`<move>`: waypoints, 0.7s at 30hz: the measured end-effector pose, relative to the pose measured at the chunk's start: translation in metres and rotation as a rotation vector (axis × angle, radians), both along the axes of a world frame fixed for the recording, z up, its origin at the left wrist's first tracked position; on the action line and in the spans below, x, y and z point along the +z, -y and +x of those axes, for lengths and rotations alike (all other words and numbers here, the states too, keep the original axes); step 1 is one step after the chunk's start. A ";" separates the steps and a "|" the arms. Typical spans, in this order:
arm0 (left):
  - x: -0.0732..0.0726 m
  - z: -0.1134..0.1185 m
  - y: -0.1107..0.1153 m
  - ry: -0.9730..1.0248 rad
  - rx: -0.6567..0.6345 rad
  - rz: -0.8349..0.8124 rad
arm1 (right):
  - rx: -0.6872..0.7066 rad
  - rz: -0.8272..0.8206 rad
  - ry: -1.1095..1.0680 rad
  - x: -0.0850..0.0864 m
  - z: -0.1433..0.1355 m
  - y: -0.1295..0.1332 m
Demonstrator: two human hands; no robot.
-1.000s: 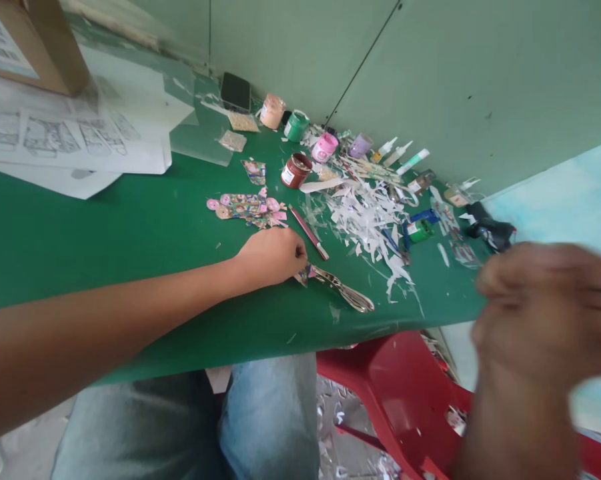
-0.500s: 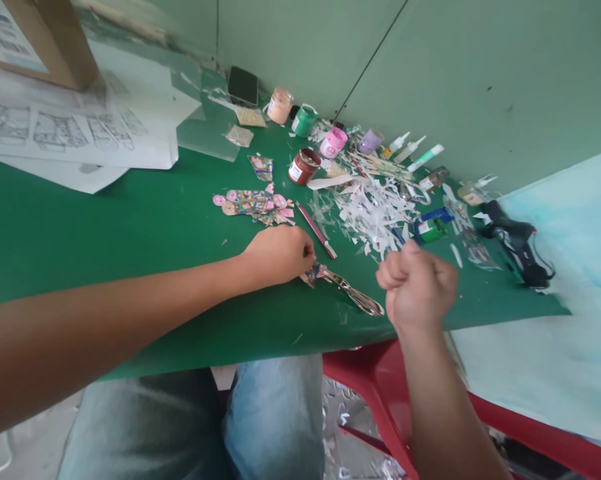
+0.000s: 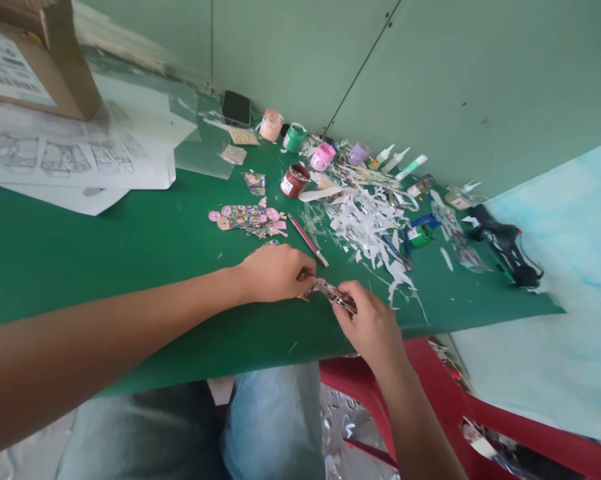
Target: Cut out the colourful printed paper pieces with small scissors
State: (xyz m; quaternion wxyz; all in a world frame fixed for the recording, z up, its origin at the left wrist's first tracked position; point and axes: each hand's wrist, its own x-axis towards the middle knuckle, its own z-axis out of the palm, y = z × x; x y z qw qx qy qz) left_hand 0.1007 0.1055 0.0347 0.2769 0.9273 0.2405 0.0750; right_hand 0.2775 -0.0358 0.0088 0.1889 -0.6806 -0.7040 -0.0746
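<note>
Near the front of the green table, my left hand (image 3: 280, 272) is closed, pinching a small patterned cut-out piece (image 3: 306, 295) that is mostly hidden under the fingers. My right hand (image 3: 373, 323) is wrapped round the handles of a silver plier-like hand tool (image 3: 336, 295). The tool's jaws point left and meet the pink end of the piece close to my left fingertips. Beyond my left hand lie several patterned cut-out pieces (image 3: 245, 219) with pink round parts. A dark pink pen-shaped tool (image 3: 309, 241) rests just past both hands.
A heap of white paper scraps (image 3: 365, 220) spreads behind my right hand. Open paint jars, among them a brown jar (image 3: 295, 181) and a pink jar (image 3: 323, 157), line the wall. Printed sheets (image 3: 80, 160) and a cardboard box (image 3: 35, 67) stand left. A red chair (image 3: 430, 380) is below.
My right hand has come down and left from above the table and closed round the silver tool's handles. My left hand stays on the patterned piece. The camera view has shifted slightly.
</note>
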 end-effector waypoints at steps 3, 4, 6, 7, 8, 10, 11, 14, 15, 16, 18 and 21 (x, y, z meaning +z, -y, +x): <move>0.002 0.001 0.001 0.025 0.006 -0.034 | -0.017 0.040 0.026 0.002 -0.003 0.001; 0.003 0.001 0.002 0.035 0.024 -0.053 | -0.013 0.073 0.049 0.003 -0.003 0.002; 0.005 0.002 0.004 0.039 0.064 -0.091 | 0.022 0.137 0.100 0.006 -0.005 0.004; 0.005 0.002 0.005 0.035 0.076 -0.098 | 0.042 0.157 0.116 0.006 -0.006 0.005; 0.004 0.002 0.006 0.033 0.086 -0.099 | 0.055 0.166 0.121 0.007 -0.007 0.005; 0.002 0.003 0.006 0.070 0.093 -0.112 | 0.029 0.153 0.090 0.008 -0.006 0.006; 0.001 0.004 0.005 0.114 0.086 -0.147 | -0.018 0.135 0.061 0.008 -0.004 0.006; -0.004 0.005 0.000 0.287 0.066 -0.368 | -0.214 0.053 -0.079 0.011 0.005 0.005; -0.005 0.006 -0.001 0.334 0.068 -0.460 | -0.265 0.033 -0.137 0.012 0.009 0.005; -0.005 0.006 -0.002 0.366 0.069 -0.548 | -0.299 0.020 -0.197 0.013 0.012 0.005; -0.005 0.008 -0.003 0.409 0.059 -0.684 | -0.324 0.006 -0.294 0.014 0.017 0.006; -0.004 0.008 -0.002 0.426 0.064 -0.714 | -0.295 -0.016 -0.290 0.014 0.019 0.008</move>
